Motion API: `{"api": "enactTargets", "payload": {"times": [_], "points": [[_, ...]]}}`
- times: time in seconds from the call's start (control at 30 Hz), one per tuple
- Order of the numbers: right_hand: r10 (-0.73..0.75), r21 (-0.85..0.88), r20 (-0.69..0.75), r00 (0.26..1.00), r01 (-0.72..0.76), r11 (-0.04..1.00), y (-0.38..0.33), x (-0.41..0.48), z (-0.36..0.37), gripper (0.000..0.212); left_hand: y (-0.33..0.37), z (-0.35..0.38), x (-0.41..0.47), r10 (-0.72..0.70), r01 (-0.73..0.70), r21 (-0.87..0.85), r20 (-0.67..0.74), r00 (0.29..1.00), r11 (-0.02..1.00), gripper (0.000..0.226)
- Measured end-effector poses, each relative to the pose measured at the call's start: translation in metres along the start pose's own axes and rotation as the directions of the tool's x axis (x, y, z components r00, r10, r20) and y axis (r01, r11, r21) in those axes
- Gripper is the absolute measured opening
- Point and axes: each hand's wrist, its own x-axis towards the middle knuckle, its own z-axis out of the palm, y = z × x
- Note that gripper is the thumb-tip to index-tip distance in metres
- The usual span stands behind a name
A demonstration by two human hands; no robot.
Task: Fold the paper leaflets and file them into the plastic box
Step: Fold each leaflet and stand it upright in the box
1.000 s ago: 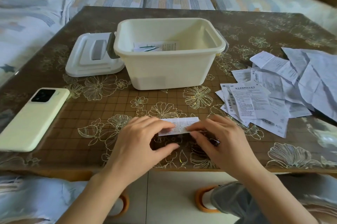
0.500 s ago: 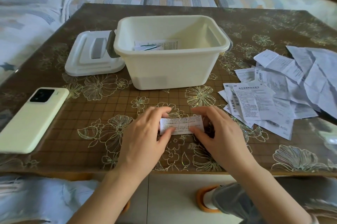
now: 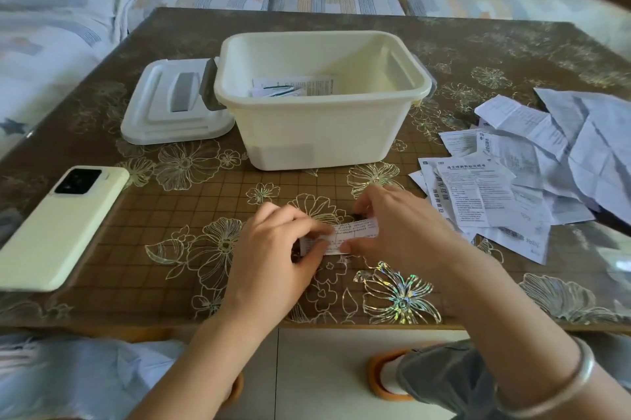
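While curled near front edge of table [image 3: 164, 259], pinching one folded leaflet [image 3: 356, 231] between left hand [image 3: 273, 249] and right hand [image 3: 403, 231]; behind, one plastic box [image 3: 324, 136], one lid [image 3: 160, 112].

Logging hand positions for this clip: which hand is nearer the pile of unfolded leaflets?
Right. The right hand pinches the folded leaflet just left of the pile of unfolded leaflets; the left hand holds the leaflet's other end, farther left.
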Motion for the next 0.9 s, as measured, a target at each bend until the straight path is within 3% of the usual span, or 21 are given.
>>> {"api": "enactTargets", "payload": {"times": [0.13,0.27,0.4,0.47,0.53,0.63,0.73,0.9], "points": [[0.005,-0.095,0.098,0.995,0.004,0.995,-0.004,0.009,-0.009,0.058,0.004,-0.001,0.003,-0.039,0.039,-0.015,0.022,0.999,0.999,0.026],[0.005,-0.088,0.094,0.996,0.003,0.996,0.001,0.013,-0.008,0.052,0.004,0.001,0.003,-0.05,0.05,0.001,0.026,0.998,0.999,0.032],[-0.029,0.242,0.064,0.997,0.013,0.97,0.009,0.0,-0.004,0.049,0.003,0.002,0.003,-0.049,0.048,0.024,0.039,0.998,0.999,0.032],[-0.02,0.49,0.062,0.998,-0.013,0.871,0.007,-0.01,-0.004,0.056,0.004,0.002,0.003,-0.049,0.048,0.034,0.04,0.998,0.998,0.033],[-0.001,0.62,-0.004,1.0,0.003,0.784,0.009,-0.017,0.003,0.059,0.004,0.002,0.003,-0.049,0.047,0.039,0.043,0.998,0.998,0.034],[-0.072,0.508,-0.227,0.971,0.181,0.842,0.014,-0.024,0.022,0.05,0.004,0.001,0.003,-0.049,0.047,0.048,0.044,0.998,0.998,0.036],[-0.213,0.349,-0.408,0.888,0.367,0.862,0.016,-0.027,0.043,0.05,0.004,0.001,0.003,-0.054,0.052,0.05,0.032,0.998,0.997,0.037],[-0.332,0.102,-0.469,0.818,0.424,0.9,0.016,-0.034,0.057,0.043,0.007,-0.001,0.002,-0.111,0.111,-0.012,0.027,0.993,0.994,0.059]]}}
